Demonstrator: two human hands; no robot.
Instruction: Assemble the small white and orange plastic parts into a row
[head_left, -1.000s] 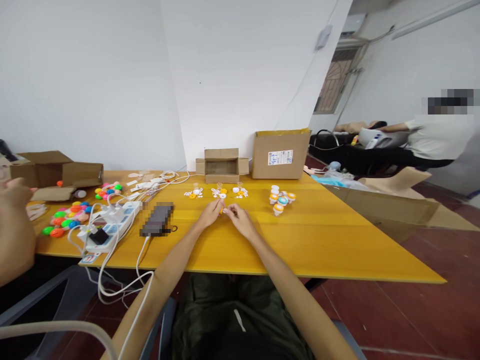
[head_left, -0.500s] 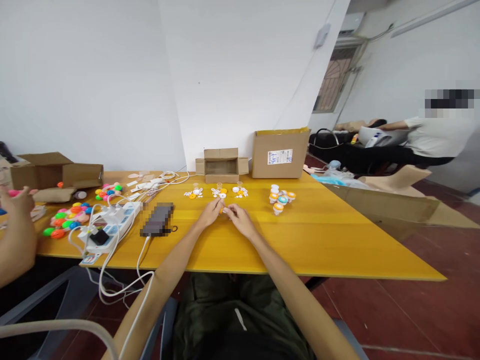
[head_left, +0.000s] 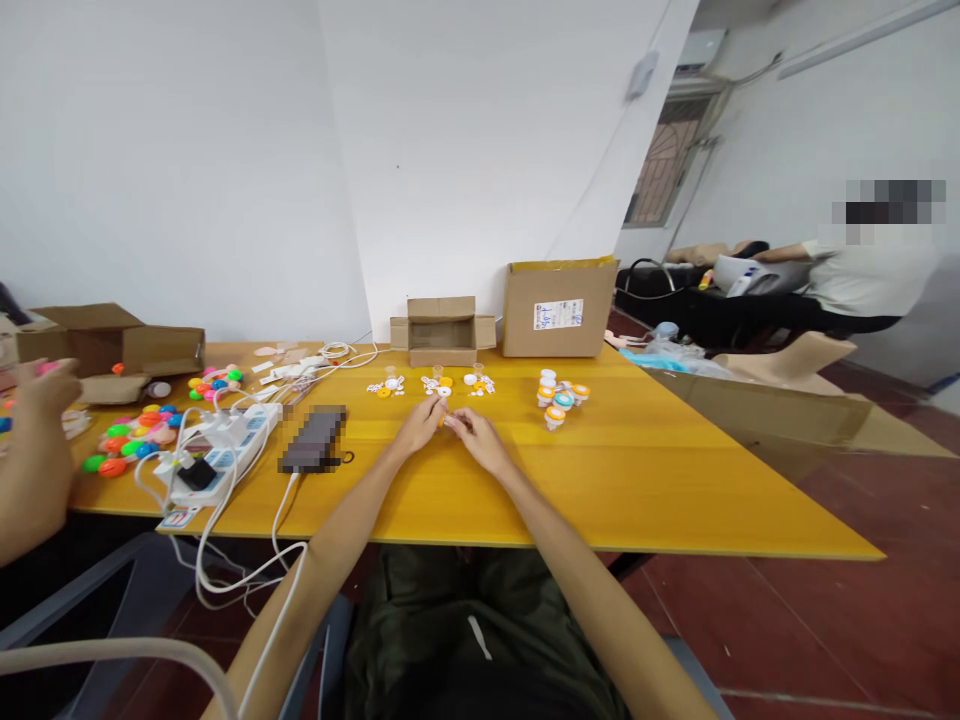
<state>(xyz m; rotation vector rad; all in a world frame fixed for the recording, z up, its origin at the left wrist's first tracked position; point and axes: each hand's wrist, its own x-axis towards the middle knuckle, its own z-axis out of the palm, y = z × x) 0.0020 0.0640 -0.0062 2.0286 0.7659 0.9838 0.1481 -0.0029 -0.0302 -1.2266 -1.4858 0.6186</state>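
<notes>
Yellow tabletop (head_left: pixel 660 490) against a pale wall (head_left: pixel 225 150)

In the head view, the left hand (head_left: pixel 421 425) and right hand (head_left: pixel 478 435) meet over the tabletop, fingers of both pinched around one small orange-and-white plastic piece (head_left: pixel 441 421). It sits between the fingertips, largely covered; its facing and long axis cannot be told. Just beyond lie three groups of small loose parts (head_left: pixel 384 393), with three clear cups (head_left: pixel 438 372) behind them. Rightward stand at least five round-topped plastic pieces (head_left: pixel 555 414): three orange, one teal, one white. Farther back are one open cardboard box (head_left: pixel 442 357) and one larger carton (head_left: pixel 517 310), whose white label (head_left: pixel 559 314) bears print and blue handwriting, too small to read.
</notes>
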